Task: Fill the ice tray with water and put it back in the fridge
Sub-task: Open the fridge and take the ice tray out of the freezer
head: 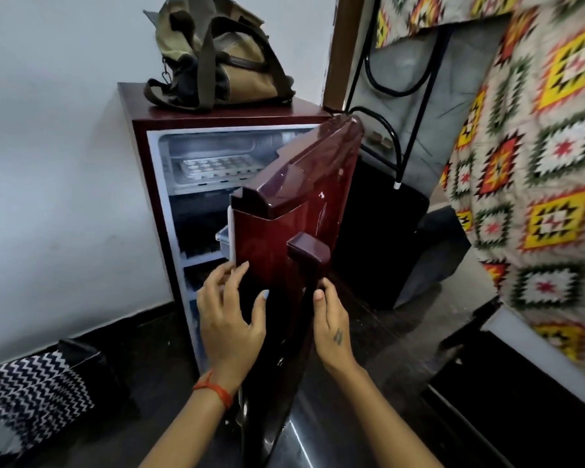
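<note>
A small maroon fridge (pixel 139 157) stands against the wall with its door (pixel 284 204) partly open. A pale ice tray (pixel 217 167) lies flat in the freezer compartment at the top, its cells visible. My left hand (pixel 228 315) rests flat against the door's free edge, fingers spread over the outer face and the white gasket. My right hand (pixel 331 319) grips the dark vertical door handle (pixel 309 255) just below its top block, thumb on the front. The lower shelves are dark and mostly hidden by the door.
An olive canvas bag (pixel 217 52) sits on top of the fridge. A patterned blanket (pixel 537 157) hangs at the right over a dark frame. A zigzag black-and-white cloth (pixel 31 393) lies at the lower left. The floor is dark and glossy.
</note>
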Demonstrator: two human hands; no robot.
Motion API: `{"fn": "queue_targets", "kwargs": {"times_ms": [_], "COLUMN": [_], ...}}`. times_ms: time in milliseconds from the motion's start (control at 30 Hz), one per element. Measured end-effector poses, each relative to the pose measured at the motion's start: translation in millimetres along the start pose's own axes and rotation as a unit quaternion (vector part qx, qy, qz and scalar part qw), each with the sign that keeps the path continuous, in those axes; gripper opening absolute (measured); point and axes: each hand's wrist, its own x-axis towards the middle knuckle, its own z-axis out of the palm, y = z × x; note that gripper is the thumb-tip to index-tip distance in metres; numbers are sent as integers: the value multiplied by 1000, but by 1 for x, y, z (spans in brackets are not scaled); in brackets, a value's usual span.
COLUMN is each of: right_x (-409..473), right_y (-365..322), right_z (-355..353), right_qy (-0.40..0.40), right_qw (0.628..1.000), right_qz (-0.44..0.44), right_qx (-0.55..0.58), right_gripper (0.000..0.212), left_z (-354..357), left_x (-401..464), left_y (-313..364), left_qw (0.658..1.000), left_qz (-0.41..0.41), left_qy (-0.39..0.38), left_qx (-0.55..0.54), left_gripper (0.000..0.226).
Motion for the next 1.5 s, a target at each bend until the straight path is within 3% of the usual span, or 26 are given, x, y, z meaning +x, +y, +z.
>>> {"fn": "queue_targets", "kwargs": {"times_ms": [233, 433, 533, 667, 900, 1100, 1233, 1500], "right_x": [-21, -38, -49, -55, -40, -15, 3, 33], "right_y": [15, 16, 13, -1, 10, 43, 56, 77], "right_z": [-76, -133, -150, -159, -170, -193, -213, -247], "right_qy": [70, 127, 198, 271, 244, 252, 271, 303], "right_qw": [997, 989, 979, 953, 918, 914, 908, 906], "right_qz": [42, 59, 18, -100, -216, -175, -141, -81], "right_qx": [8, -39, -51, -94, -224, -264, -287, -285], "right_gripper": [55, 48, 44, 45, 48, 56, 61, 68], "left_z": [23, 52, 67, 86, 119, 154, 183, 246], "left_x": [-25, -41, -50, -57, -64, -48, -31, -7], "left_y": [58, 101, 118, 135, 160, 172, 176, 188], "left_qw": [989, 974, 971, 968, 962, 948, 955, 938], "left_qz": [-23, 2, 28, 77, 136, 187, 175, 138], "left_qy": [-137, -211, -221, -226, -194, -142, -127, -261], "left_qx": [-42, -79, -86, -78, -139, -216, -205, -180], "left_gripper": [82, 82, 80, 73, 57, 44, 41, 66]}}
